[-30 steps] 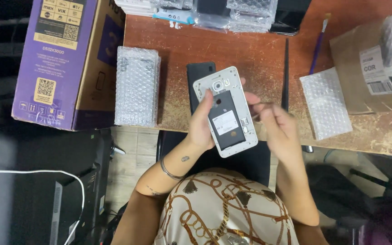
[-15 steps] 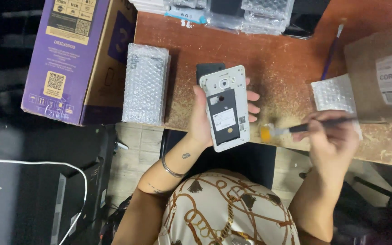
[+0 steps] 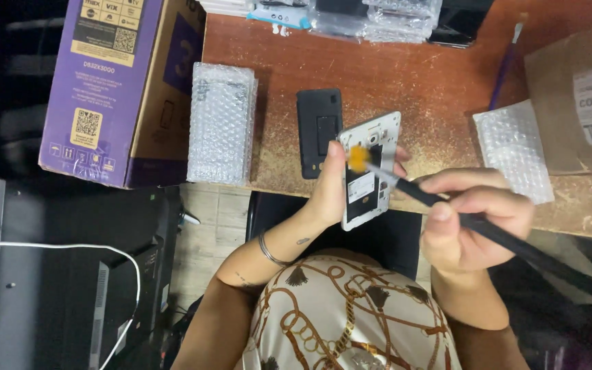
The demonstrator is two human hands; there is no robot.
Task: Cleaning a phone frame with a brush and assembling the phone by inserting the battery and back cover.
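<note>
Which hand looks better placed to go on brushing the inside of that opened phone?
The right hand, probably: it grips the black-handled brush, whose orange tip lies on the phone. The left hand is busy holding the phone up over the table edge.

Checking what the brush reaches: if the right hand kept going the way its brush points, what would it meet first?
The right hand aims its brush up-left; the orange tip already seems to touch the opened phone in the left hand.
</note>
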